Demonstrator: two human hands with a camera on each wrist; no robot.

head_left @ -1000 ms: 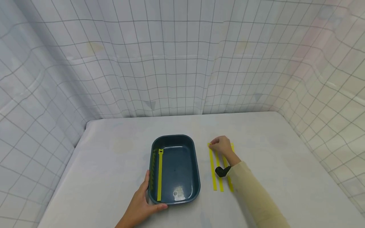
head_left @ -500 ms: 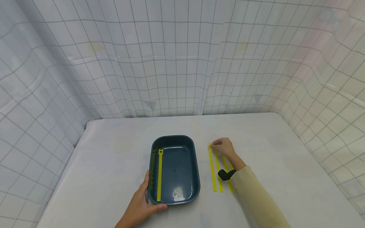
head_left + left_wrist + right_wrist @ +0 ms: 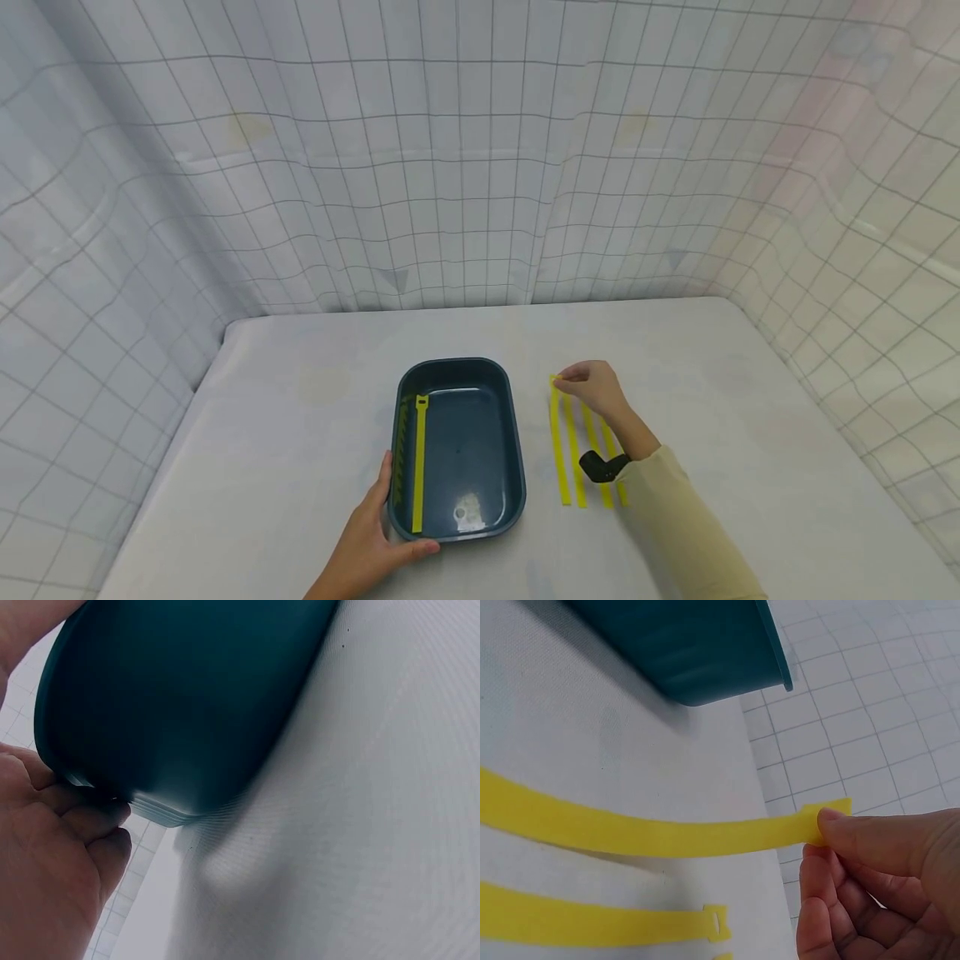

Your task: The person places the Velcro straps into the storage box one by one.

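A dark teal plastic tray (image 3: pixel 480 454) sits upright on the white table, with one yellow hook-and-loop cable tie (image 3: pixel 419 467) lying lengthwise inside along its left side. My left hand (image 3: pixel 363 537) grips the tray's near-left corner, thumb at the near rim and fingers against the left wall. To the right of the tray, my right hand (image 3: pixel 596 387) pinches the slotted head of another yellow cable tie (image 3: pixel 667 838) between thumb and fingers. That end is raised off the cloth, while the far tail appears still down. Several more cable ties (image 3: pixel 592 919) lie parallel beside it, partly hidden by my right arm.
White cloth (image 3: pixel 300 433) covers the table. Grid-patterned white curtains (image 3: pixel 465 183) hang behind it and along both sides. A black wrist-worn device (image 3: pixel 600 467) sits at my right cuff, above the ties.
My right hand has lifted the head end of the leftmost cable tie slightly, and its forearm has shifted a little to the right. The left hand and tray hold their place.
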